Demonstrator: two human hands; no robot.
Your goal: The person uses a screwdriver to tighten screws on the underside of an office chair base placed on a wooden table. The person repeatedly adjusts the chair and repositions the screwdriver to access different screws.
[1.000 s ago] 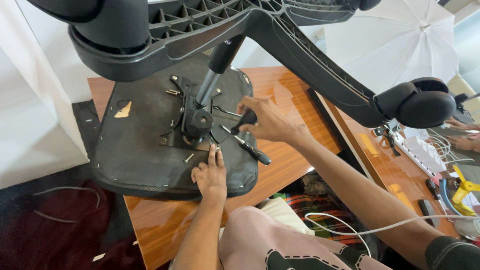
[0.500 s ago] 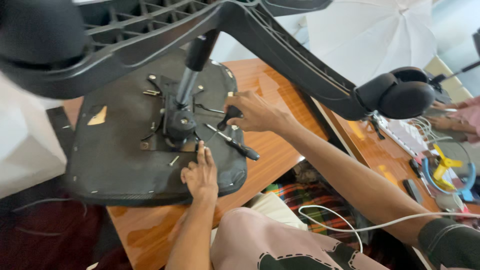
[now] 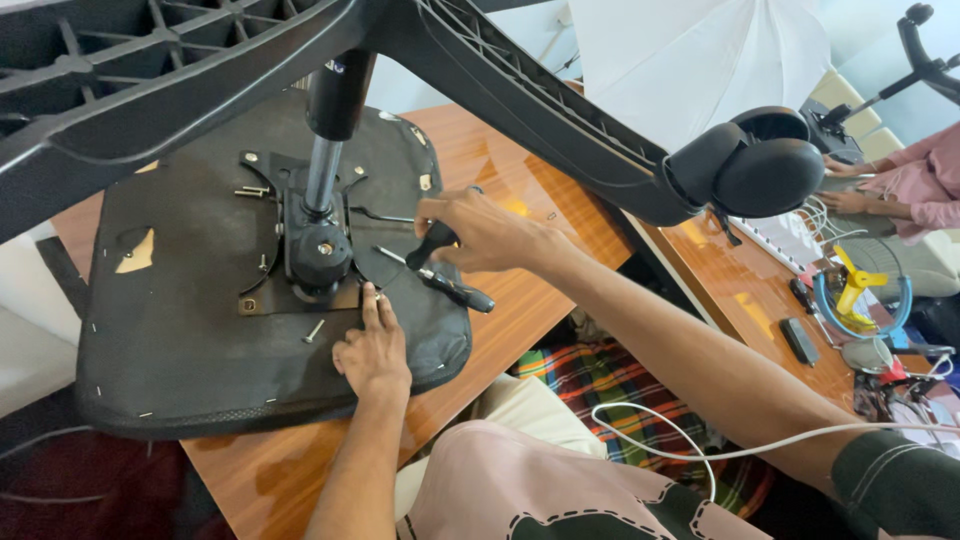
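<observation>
The upturned office chair seat point(image 3: 200, 340) lies on the wooden table point(image 3: 520, 200), overhanging its near edge. Bare tabletop shows to the right. The chair's wheeled base point(image 3: 560, 120) spans overhead, crowding the space above. The right hand point(image 3: 480, 232) is clenched around a black lever handle point(image 3: 432, 244), above a screwdriver point(image 3: 440, 282). The left hand point(image 3: 372, 350) presses flat, fingers extended, beside the gas-lift mechanism point(image 3: 318, 250).

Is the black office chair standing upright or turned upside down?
Upside down: the black office chair seat lies flat on the wooden table, its underside up, while the wheeled base points toward the camera.
</observation>
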